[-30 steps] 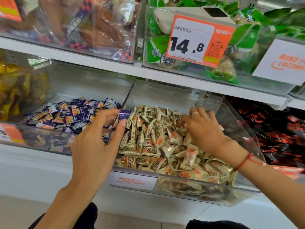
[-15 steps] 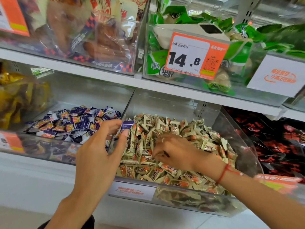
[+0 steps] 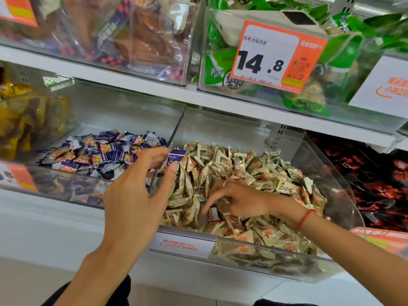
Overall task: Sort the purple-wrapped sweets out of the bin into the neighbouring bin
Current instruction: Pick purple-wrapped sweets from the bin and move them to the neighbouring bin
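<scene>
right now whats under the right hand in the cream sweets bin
The right hand digs into cream-wrapped sweets, fingers curled round a small pale-ended wrapper. Whether it is purple is hidden, as is anything deeper.

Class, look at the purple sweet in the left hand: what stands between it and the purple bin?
Only the clear divider wall between the two bins. The left hand pinches the purple sweet at that wall's top edge, so it goes over.
</scene>
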The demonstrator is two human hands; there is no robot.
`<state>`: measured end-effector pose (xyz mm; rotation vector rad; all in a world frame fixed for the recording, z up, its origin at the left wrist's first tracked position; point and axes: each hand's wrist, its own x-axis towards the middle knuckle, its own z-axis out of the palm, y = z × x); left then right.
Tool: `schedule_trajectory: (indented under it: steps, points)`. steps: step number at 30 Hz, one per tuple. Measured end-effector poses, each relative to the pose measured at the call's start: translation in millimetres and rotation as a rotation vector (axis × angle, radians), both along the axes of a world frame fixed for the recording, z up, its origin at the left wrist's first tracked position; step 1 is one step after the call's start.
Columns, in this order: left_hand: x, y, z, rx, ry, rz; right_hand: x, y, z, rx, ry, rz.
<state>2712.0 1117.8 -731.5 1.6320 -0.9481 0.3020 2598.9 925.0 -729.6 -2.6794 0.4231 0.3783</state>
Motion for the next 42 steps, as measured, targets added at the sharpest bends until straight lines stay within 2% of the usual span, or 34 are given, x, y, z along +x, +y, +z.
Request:
schedule_trajectory:
  steps: [1, 5, 9, 11, 13, 14, 16, 20, 22, 28, 32, 34, 36, 37, 39, 41, 42]
  points:
    - [0, 0, 0, 0.003, -0.004, 0.001, -1, -3, 0, -0.012, -0.033, 0.001]
    - [1, 1, 0, 0.02, -0.014, 0.005, 2, -1, -5, -0.355, -0.003, 0.149]
    - [0, 1, 2, 0.022, 0.023, 0.003, 6, 3, -10, -0.586, -0.046, 0.299]
    - [-1, 0, 3, 0.035, 0.034, -0.006, 7, 3, -13, -0.657, -0.042, 0.37]
    - [-3, -1, 4, 0.058, 0.045, -0.016, 6, 1, -11, -0.644, -0.018, 0.413]
    - [-3, 0, 3, 0.062, 0.053, -0.024, 4, 1, -7, -0.568, -0.013, 0.386]
    - [-1, 2, 2, 0.049, 0.071, -0.056, -2, 1, 4, -0.263, -0.067, 0.219]
    - [4, -2, 2, 0.046, 0.079, -0.11, -17, 29, 36, 0.614, -0.488, -0.284]
    - [0, -6, 4, 0.075, 0.047, -0.142, -18, 50, 46, 0.953, -0.582, -0.421]
    - [-2, -11, 11, 0.146, -0.159, -0.132, 2, 83, 51, 1.362, -0.64, -0.528]
    - [4, -9, 7, 0.144, -0.131, -0.128, 6, 86, 51, 1.463, -0.579, -0.482]
    - [8, -6, 2, 0.114, -0.078, -0.09, 9, 75, 44, 1.232, -0.568, -0.456]
    - [13, 0, -1, 0.071, 0.001, -0.031, 15, 58, 32, 0.748, -0.6, -0.409]
    - [15, 3, -3, 0.047, 0.039, -0.006, 20, 48, 24, 0.482, -0.589, -0.313]
    - [18, 7, -5, 0.025, 0.097, 0.025, 33, 35, 5, 0.033, -0.444, -0.002]
    - [21, 9, -7, 0.031, 0.126, 0.033, 47, 29, -13, -0.301, -0.319, 0.246]
    - [21, 10, -8, 0.039, 0.133, 0.033, 52, 28, -19, -0.395, -0.283, 0.297]
